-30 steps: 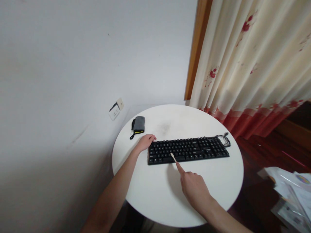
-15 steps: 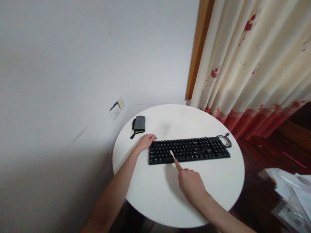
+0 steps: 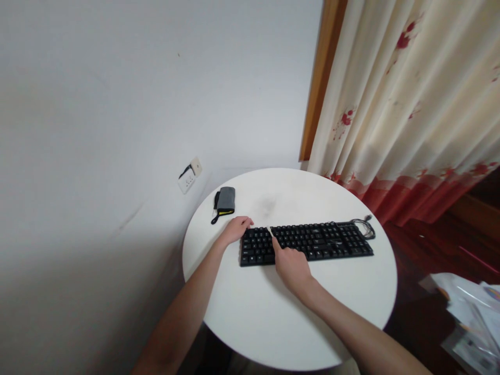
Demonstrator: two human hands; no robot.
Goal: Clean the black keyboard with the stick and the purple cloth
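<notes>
A black keyboard [image 3: 308, 242] lies on the round white table [image 3: 242, 312]. Its upper left corner is steadied by my left hand [image 3: 236, 229], whose fingers curl at the edge; the fingertips are partly hidden. My right hand [image 3: 292, 265] is closed, index finger stretched forward, round a pale toothbrush [image 3: 271, 232]. Only the narrow head and neck of the brush show, lying over the upper left rows of keys; the handle is hidden in my palm. The right hand covers part of the keyboard's front edge.
A grey pouch [image 3: 226, 199] with a black loop lies at the table's back left. The keyboard's coiled cable [image 3: 365, 227] sits at the right. Beyond are a wall socket [image 3: 187, 182], a floral curtain [image 3: 383, 120] and plastic bags [image 3: 469, 307] at lower right.
My right hand has moved forward and slightly left, carrying the toothbrush from the lower key rows to the top rows. My left hand stays at the keyboard's corner.
</notes>
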